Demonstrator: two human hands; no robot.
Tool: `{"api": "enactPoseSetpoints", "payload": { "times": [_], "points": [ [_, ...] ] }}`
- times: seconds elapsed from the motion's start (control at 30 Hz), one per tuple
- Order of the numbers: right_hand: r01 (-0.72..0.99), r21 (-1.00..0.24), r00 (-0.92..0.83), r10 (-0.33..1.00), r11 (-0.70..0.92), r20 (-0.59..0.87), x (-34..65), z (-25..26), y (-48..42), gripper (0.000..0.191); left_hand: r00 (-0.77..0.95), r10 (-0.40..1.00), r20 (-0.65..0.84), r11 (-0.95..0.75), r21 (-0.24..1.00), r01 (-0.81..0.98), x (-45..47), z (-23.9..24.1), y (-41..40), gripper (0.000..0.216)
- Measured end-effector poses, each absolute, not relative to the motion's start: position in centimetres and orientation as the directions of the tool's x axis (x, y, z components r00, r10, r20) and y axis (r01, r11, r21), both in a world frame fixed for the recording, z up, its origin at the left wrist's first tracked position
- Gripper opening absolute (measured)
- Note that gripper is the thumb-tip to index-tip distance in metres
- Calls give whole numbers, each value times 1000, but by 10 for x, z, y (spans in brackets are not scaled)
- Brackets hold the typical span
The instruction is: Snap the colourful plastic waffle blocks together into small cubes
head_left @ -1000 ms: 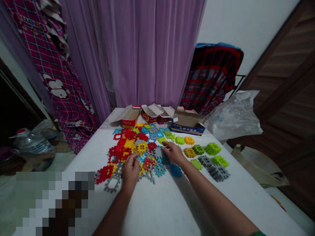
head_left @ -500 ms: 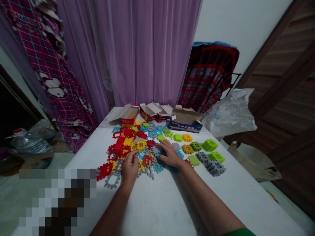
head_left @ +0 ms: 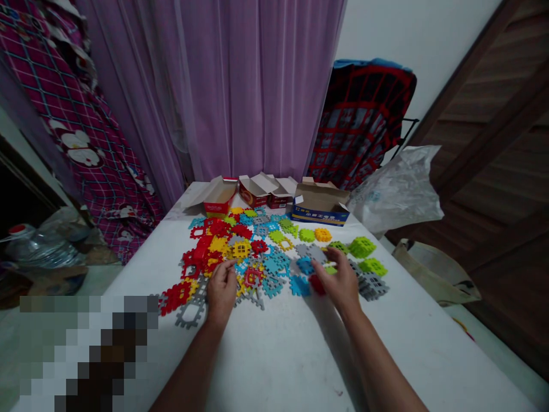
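My left hand [head_left: 222,289] rests at the near left side of a heap of plastic interlocking building pieces. Its fingers are curled together; whether anything small is between them is hidden. Grey frame pieces [head_left: 190,315] and a red block [head_left: 178,297] lie beside it. My right hand [head_left: 342,283] hovers low at the right, thumb and fingers apart and curved, with nothing visible in it. Near its thumb are a dark red piece [head_left: 317,284] and blue pieces [head_left: 300,285]. A green piece [head_left: 330,268] shows partly behind the fingers.
Small open cartons, including a red box [head_left: 218,207] and a blue box [head_left: 319,216], stand along the table's far edge. Green blocks [head_left: 362,246] and grey blocks [head_left: 372,286] sit at the right. A clear plastic bag [head_left: 398,189] hangs beyond the right edge.
My right hand has moved right, off the middle of the heap, uncovering teal and blue pieces. My left hand stays in about the same place. The view has shifted slightly.
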State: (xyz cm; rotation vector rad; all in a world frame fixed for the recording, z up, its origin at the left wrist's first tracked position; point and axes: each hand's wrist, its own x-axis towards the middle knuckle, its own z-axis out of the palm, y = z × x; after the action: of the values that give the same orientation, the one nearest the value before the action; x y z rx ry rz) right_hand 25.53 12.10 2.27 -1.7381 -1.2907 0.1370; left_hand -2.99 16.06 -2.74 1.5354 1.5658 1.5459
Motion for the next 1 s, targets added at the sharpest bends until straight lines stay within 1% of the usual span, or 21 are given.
{"api": "enactPoseSetpoints", "payload": {
  "times": [0.07,0.13,0.23,0.33,0.5,0.57,0.63,0.73,0.8,0.9,1.0],
  "points": [
    [633,-765,590,715,-122,374,270,5,87,62,-268,892,364,-248,890,382,-30,-28,161,30],
    [619,-763,641,681,-186,354,276,-11,63,63,-261,894,365,-247,886,392,-31,-29,161,31],
    [680,-708,606,687,-188,400,275,-22,54,59,-263,891,369,-248,883,398,-32,-31,162,33],
    [749,-642,538,714,-163,447,271,-21,68,55,-266,891,367,-248,886,391,-33,-30,162,33],
    [837,-516,445,773,-180,452,272,-23,81,56,-275,893,356,-240,894,379,-32,-26,160,35],
    [840,-510,437,789,-187,431,275,-26,80,57,-279,891,357,-235,891,389,-31,-25,160,34],
    [817,-542,466,781,-198,416,281,-27,79,58,-281,889,362,-234,885,401,-31,-24,160,34],
    [763,-602,558,710,-236,430,287,-26,78,62,-280,884,374,-242,879,412,-31,-25,160,33],
    [760,-607,573,680,-233,457,287,-25,78,64,-272,883,381,-247,873,421,-32,-26,161,33],
    [808,-563,499,708,-172,500,277,-24,77,62,-261,881,394,-256,862,437,-32,-28,161,32],
    [858,-502,404,747,-109,528,261,-25,72,55,-259,880,398,-259,860,439,-33,-29,162,32]
  ]
}}
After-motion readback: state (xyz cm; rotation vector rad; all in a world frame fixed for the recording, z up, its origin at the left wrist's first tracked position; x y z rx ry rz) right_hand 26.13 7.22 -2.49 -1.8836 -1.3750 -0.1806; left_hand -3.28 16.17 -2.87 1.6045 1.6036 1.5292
